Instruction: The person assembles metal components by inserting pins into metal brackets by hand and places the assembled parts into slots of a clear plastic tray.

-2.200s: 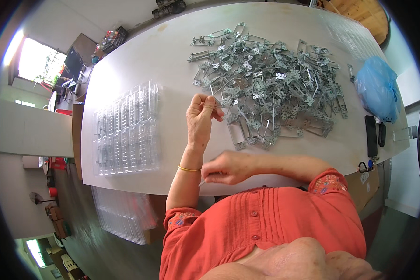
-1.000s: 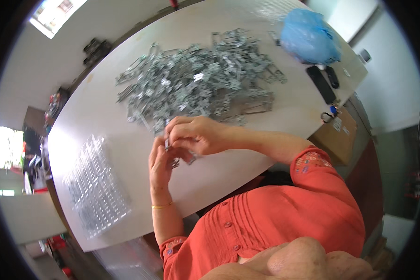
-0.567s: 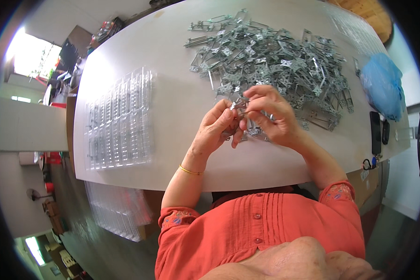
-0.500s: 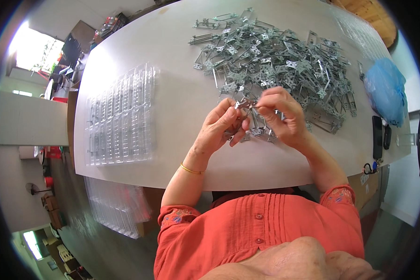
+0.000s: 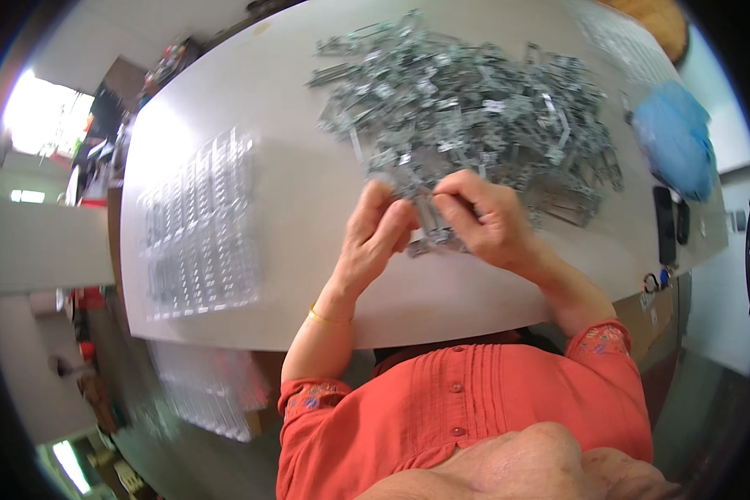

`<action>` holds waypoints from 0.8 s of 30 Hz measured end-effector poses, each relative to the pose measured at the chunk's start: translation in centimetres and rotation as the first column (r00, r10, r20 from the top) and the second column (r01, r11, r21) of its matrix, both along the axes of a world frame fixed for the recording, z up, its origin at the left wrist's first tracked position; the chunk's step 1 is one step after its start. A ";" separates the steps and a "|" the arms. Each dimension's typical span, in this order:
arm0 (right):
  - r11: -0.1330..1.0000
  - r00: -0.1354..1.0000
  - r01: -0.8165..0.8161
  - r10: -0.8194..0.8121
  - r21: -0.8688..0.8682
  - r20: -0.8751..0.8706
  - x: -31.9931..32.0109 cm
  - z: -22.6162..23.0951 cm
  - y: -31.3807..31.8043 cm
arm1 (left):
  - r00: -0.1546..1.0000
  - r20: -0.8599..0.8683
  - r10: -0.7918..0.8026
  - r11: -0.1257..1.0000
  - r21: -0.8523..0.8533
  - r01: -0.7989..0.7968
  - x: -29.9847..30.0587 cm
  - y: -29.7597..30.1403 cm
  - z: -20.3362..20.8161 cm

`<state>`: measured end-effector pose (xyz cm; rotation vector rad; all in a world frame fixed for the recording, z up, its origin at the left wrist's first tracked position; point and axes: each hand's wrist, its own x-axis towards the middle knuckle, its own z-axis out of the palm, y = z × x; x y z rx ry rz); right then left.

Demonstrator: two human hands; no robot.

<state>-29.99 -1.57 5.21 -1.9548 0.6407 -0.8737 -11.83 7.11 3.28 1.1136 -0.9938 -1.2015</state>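
Note:
At the near side of the metal heap, my left hand [image 5: 375, 223] is closed, thumb against curled fingers, around a small metal bracket that is mostly hidden and blurred. Just to its right, my right hand [image 5: 490, 218] is closed in a pinch, its fingertips close to the left hand's; what they grip is too smeared to make out. Beyond both hands spreads a large heap of grey metal brackets [image 5: 475, 104] with flat perforated plates and long rods. A few more brackets [image 5: 433, 237] lie on the table below and between my hands.
Clear plastic trays with rows of slots [image 5: 200, 229] lie on the white table [image 5: 300, 292] at left. A blue plastic bag [image 5: 675, 137], a black phone [image 5: 664, 225] and keys [image 5: 652, 282] are at right. More clear trays [image 5: 204, 387] are stacked below the table's left front edge.
The whole view has shifted slightly, blurring the heap. My left hand has turned, hiding the bracket seen in it before. My right hand has moved slightly down and left, its fingers more curled.

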 end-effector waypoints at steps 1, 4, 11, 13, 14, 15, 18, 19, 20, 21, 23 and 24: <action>0.999 1.000 0.027 -0.027 -0.023 -0.004 -0.2 0.0 -0.1 | 0.997 0.076 0.027 1.000 0.014 -0.028 0.1 0.2 0.0; 1.000 0.999 0.007 -0.007 -0.009 0.031 0.5 -1.4 -0.2 | 0.945 0.289 0.154 0.988 -0.023 -0.154 0.1 0.7 -0.2; 0.939 0.980 -0.186 0.155 0.289 0.126 0.1 0.5 -0.4 | 0.913 0.392 0.114 0.985 -0.162 -0.054 -0.4 0.6 -1.0; 0.945 0.978 -0.188 0.154 0.266 0.142 0.0 0.1 -0.7 | 0.914 0.397 0.077 0.984 -0.178 -0.006 -0.2 0.5 -2.1; 0.947 0.971 -0.216 0.182 0.239 0.157 -0.2 -0.1 -0.7 | 0.889 0.444 0.115 0.979 -0.201 -0.026 -0.3 0.5 -2.4; 0.949 0.973 -0.202 0.167 0.241 0.160 -0.2 -0.1 -0.7 | 0.858 0.489 0.156 0.973 -0.225 -0.049 -0.2 0.5 -2.6; 0.956 0.976 -0.211 0.194 0.204 0.099 -0.9 0.6 -0.6 | 0.800 0.557 0.224 0.957 -0.281 -0.072 -0.4 0.6 -3.3; 0.958 0.978 -0.199 0.181 0.206 0.101 -1.0 0.4 -0.6 | 0.760 0.585 0.283 0.936 -0.343 -0.084 -0.4 0.6 -3.6; 0.976 0.982 -0.173 0.162 0.133 0.095 -1.0 0.2 -0.6 | 0.764 0.586 0.271 0.938 -0.340 -0.072 -0.4 0.7 -3.9; 0.987 0.986 -0.149 0.143 0.059 0.090 -0.9 0.2 -0.6 | 0.763 0.587 0.270 0.942 -0.325 -0.083 -0.3 0.8 -3.9; 0.994 0.993 -0.110 0.109 0.013 0.044 -1.2 0.2 -0.5 | 0.766 0.588 0.261 0.948 -0.308 -0.087 -0.6 0.7 -3.9; 0.996 0.994 -0.090 0.090 -0.001 0.062 -1.1 -0.1 -0.6 | 0.741 0.620 0.257 0.946 -0.318 -0.062 -1.2 0.7 -3.2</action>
